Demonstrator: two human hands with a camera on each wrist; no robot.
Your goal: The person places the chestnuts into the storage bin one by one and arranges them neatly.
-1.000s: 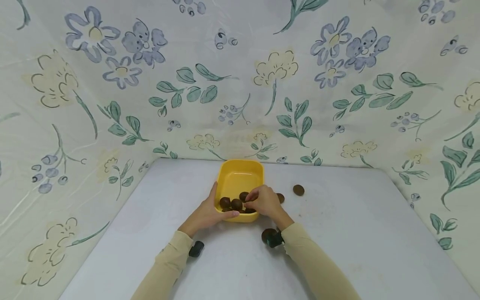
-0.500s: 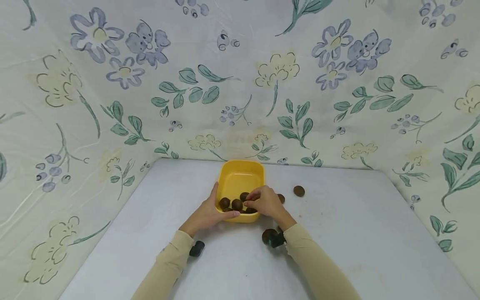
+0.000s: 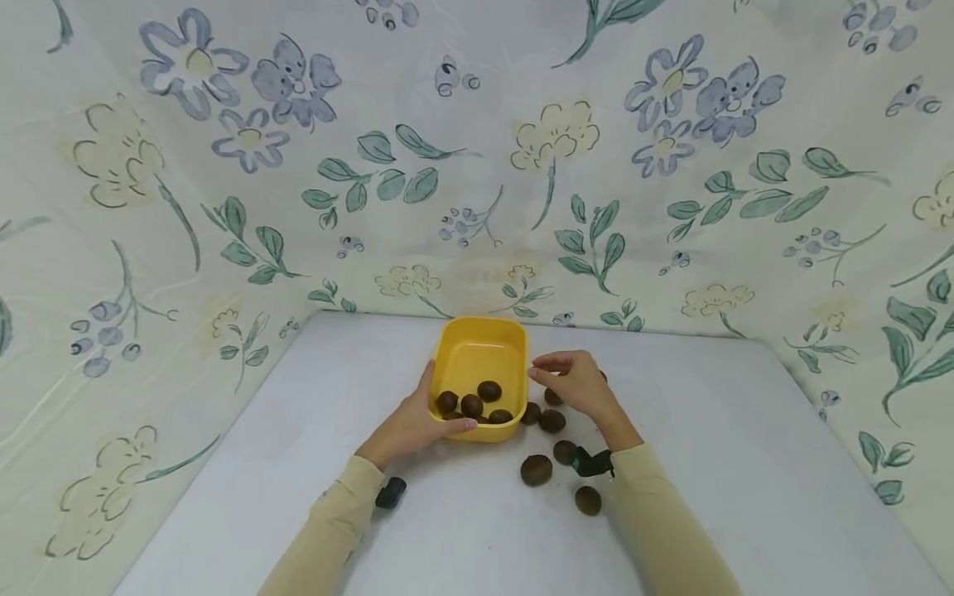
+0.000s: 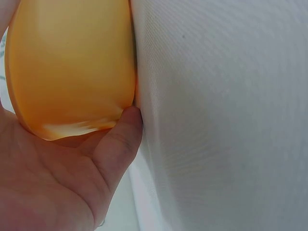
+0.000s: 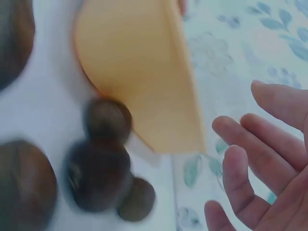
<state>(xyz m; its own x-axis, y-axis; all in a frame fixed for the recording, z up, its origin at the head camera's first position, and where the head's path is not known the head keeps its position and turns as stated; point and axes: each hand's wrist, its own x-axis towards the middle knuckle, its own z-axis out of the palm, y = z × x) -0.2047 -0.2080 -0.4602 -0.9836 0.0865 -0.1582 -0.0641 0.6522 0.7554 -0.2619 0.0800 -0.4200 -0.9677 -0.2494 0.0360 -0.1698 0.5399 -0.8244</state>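
A yellow rectangular tub (image 3: 483, 329) stands near the back of the table. My left hand (image 3: 412, 424) grips its near left corner, fingers along the side and thumb across the front. In the left wrist view the thumb (image 4: 120, 144) presses against the tub wall (image 4: 72, 57). Several brown round nuts, which look like chestnuts (image 3: 472, 406), lie in the near end of the tub. To the right of the tub, my right hand (image 3: 580, 386) hovers above loose chestnuts (image 3: 552, 421). The right wrist view shows its fingers (image 5: 262, 154) spread and relaxed, holding nothing.
More chestnuts lie nearer me, one (image 3: 537, 470) in front of the tub and another (image 3: 588, 501) by the right sleeve. Black wrist cameras (image 3: 391, 493) sit under both wrists. A flowered cloth (image 3: 477, 207) hangs behind and beside the white table (image 3: 358, 356).
My right hand has let go of a chestnut in the tub, lifted out and moved right over the loose ones, uncovering several of them. The left hand has not moved.
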